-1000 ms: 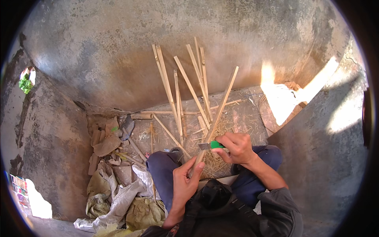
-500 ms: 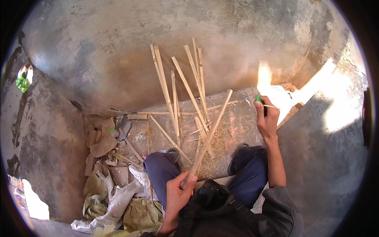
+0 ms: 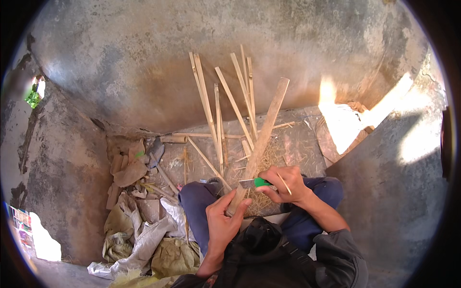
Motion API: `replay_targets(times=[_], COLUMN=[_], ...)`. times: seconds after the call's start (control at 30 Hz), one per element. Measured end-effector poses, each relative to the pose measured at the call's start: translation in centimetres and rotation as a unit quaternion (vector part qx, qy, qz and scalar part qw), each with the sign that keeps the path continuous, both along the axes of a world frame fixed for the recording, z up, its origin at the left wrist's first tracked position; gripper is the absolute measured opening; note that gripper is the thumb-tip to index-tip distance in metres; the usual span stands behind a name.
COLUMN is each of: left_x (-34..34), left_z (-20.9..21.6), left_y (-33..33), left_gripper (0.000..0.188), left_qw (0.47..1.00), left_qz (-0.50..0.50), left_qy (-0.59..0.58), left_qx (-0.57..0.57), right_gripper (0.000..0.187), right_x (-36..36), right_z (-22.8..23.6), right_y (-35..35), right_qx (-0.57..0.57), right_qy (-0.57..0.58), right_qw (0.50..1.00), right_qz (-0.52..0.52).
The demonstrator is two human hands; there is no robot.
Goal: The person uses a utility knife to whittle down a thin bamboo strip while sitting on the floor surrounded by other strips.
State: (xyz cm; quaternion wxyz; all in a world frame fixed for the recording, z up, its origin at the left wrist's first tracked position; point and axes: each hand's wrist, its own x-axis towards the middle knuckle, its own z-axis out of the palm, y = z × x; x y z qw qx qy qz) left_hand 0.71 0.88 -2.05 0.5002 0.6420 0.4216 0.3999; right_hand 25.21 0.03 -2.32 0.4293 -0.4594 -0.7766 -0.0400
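Observation:
A long, flat bamboo strip (image 3: 270, 125) slants up and away in front of me, its far end up against the wall's picture area. My left hand (image 3: 223, 225) grips it near its lower end, thumb and fingers on opposite edges. In my right hand (image 3: 290, 185) is a green-handled knife (image 3: 261, 182); its short blade lies across the strip just above my left fingers. A thin pale stick (image 3: 284, 183) pokes out between the right hand's fingers. The knife's handle is partly hidden by that hand.
Several bamboo strips (image 3: 203, 91) lean on the far wall (image 3: 144, 72). Fine shavings (image 3: 266, 204) litter the floor between my knees. Crumpled sacks (image 3: 144, 240) and broken pieces (image 3: 129, 173) lie at left. A concrete wall (image 3: 394, 201) stands close on the right.
My right hand has come down and left from the far right, bringing the knife onto the strip. The strip's far end has risen in view, and its broad face now shows.

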Motion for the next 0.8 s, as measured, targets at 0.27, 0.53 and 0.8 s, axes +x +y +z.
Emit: replay_targets(times=[0.27, 0.53, 0.8], left_x=[0.7, 0.8, -0.1], left_z=[-0.2, -0.4, -0.4], left_y=[0.0, -0.1, -0.9], left_gripper=[0.040, 0.034, 0.030], left_qw=[0.998, 0.999, 1.000], left_qz=[0.014, 0.014, -0.005], left_qy=[0.001, -0.025, -0.019], left_qx=[0.063, 0.034, -0.014], right_gripper=[0.031, 0.034, 0.029], right_x=[0.0, 0.4, 2.8], right_z=[0.3, 0.5, -0.7], right_y=[-0.1, 0.0, 0.6], right_qx=[0.010, 0.025, 0.040], right_qy=[-0.020, -0.041, 0.013], right_qw=[0.999, 0.998, 0.987], right_qz=[-0.026, -0.051, -0.153])
